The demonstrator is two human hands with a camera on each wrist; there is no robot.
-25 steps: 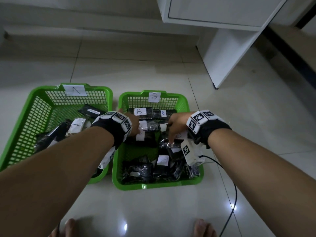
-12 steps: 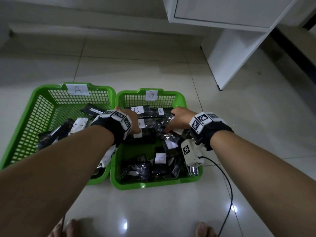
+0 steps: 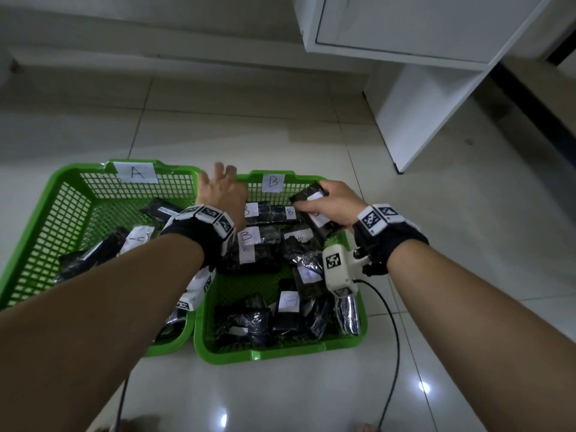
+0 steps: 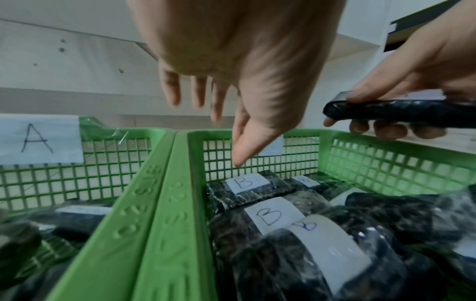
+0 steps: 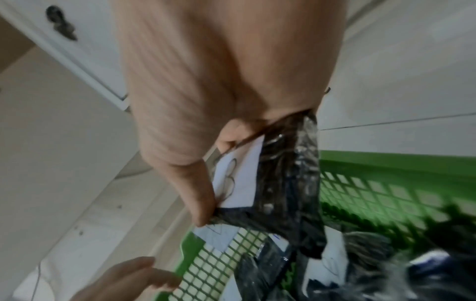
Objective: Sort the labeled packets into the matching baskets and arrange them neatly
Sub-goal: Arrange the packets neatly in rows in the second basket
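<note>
Since the earlier frame, your right hand [image 3: 335, 202] has lifted a packet [image 3: 311, 199] above basket B [image 3: 280, 353]; left hand [image 3: 223, 190] hovers spread. Soft, slippery film: pinch mid-body.

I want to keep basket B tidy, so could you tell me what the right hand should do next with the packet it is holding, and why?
Probably lower the packet into the back right corner of basket B. The right hand grips it above that corner, its label seems to read B, and B packets already lie in rows alongside. The left hand hovers open and holds nothing.
</note>
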